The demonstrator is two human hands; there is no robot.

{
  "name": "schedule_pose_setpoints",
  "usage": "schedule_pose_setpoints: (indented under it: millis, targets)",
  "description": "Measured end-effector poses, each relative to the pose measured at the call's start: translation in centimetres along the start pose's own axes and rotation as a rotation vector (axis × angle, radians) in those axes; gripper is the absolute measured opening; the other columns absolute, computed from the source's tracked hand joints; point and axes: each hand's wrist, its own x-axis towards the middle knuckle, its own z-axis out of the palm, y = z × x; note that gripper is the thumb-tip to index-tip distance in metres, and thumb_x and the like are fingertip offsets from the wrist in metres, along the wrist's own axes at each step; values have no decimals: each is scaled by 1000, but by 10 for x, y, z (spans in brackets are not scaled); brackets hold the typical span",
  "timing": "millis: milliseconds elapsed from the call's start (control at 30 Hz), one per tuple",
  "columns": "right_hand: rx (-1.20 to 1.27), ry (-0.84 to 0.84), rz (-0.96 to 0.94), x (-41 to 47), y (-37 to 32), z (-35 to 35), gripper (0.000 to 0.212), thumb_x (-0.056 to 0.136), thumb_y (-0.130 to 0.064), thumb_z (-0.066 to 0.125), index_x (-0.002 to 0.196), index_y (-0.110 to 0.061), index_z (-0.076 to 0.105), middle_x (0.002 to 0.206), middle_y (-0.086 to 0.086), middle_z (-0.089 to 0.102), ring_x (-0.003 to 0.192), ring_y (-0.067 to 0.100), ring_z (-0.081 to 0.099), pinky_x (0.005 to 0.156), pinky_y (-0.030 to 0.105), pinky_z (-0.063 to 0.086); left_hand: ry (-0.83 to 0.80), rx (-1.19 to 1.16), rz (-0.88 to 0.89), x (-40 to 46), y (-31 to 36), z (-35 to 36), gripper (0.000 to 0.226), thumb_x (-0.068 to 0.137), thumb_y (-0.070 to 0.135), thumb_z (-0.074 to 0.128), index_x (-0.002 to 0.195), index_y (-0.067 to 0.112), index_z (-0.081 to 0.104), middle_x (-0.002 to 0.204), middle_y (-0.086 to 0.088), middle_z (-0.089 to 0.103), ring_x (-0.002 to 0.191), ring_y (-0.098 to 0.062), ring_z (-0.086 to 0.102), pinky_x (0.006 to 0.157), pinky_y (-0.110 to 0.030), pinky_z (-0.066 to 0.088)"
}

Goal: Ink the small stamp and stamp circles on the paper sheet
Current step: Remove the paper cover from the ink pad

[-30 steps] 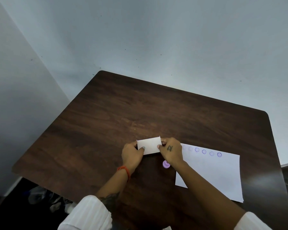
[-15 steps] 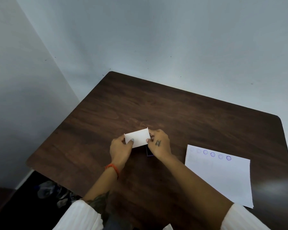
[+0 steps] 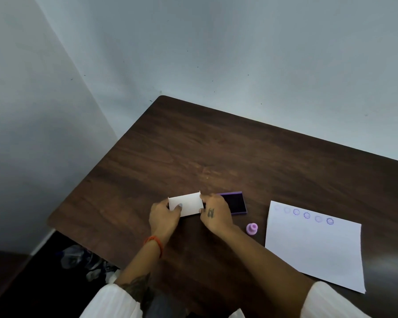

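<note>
At frame centre, my left hand (image 3: 164,214) and right hand (image 3: 215,212) pinch a white lid (image 3: 186,204) beside the purple ink pad (image 3: 236,201).

Bare table (image 3: 216,145) beyond (stamp (image 3: 251,229) beside sheet (image 3: 315,255))

The surface (image 3: 239,157) is dark brown wood grain. The lid (image 3: 186,204) is plain white; the ink pad (image 3: 236,203) is dark purple in a lighter purple frame. The small stamp (image 3: 251,229) is pale lilac. The paper sheet (image 3: 313,253) is white with a row of purple circles (image 3: 306,215), some faint. A wrist band (image 3: 155,243) is orange-red, the sleeves (image 3: 110,304) white.
</note>
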Motion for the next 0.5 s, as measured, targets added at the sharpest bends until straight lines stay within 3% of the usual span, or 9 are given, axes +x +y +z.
schedule_pose_setpoints:
  millis: [267,367,500]
  targets:
    - [59,-53,21,-1,-1,0,53,86,-8,59,135,-7,40,135,14,49,122,27,48,105,33,39,10,64,-3,4,0,3,49,82,34,62,123,10,55,127,-18,53,113,-35,54,98,-45,46]
    - [149,-33,54,0,0,-7,46,85,-9,61,129,-11,50,130,14,52,113,27,55,98,33,45,41,87,-12,2,6,0,56,83,34,61,132,10,46,135,-19,46,123,-36,45,103,-45,40]
    - [292,73,82,-1,7,-29,43,84,-10,63,125,-12,54,125,13,59,106,24,61,94,28,45,94,40,145,-11,26,2,57,84,29,62,135,13,40,141,-16,39,128,-34,41,105,-43,38]
